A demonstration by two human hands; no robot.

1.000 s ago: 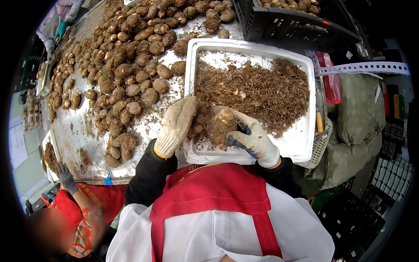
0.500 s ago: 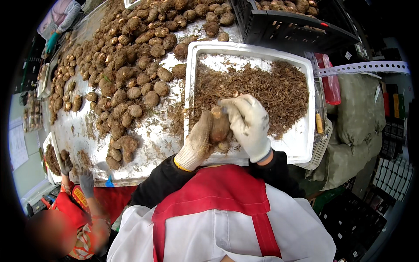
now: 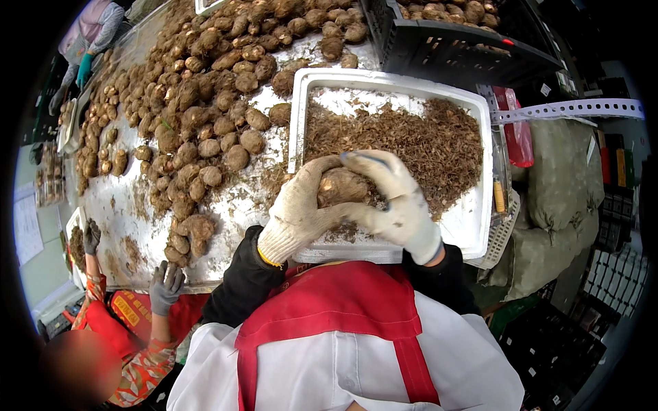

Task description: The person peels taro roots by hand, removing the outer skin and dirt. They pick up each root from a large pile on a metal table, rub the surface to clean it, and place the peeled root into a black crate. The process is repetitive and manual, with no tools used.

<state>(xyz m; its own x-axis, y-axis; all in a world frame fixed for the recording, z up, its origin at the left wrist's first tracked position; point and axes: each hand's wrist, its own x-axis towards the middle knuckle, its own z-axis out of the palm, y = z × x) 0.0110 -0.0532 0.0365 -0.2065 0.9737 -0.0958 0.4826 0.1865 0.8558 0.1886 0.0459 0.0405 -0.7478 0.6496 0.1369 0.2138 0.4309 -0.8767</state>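
Note:
A brown, hairy taro lies sideways between my two gloved hands, above the near part of a white foam box. My left hand, in a knitted glove soiled with dirt, curls round the taro's left side. From the right, my right hand, in a whiter glove, arches over it with the fingertips of both hands meeting at the top. Part of the taro's underside is hidden by the fingers. Dry brown fibres and skin scraps cover much of the box floor.
A large heap of taros spreads over the metal table to the left. A black crate of taros stands at the far right, with filled sacks beyond the box's right side. A co-worker's grey-gloved hand is at the table's near-left edge.
The taro has turned from upright to lying sideways, and my hands have wrapped further round it. The co-worker's grey-gloved hand at left has moved right, toward the taros.

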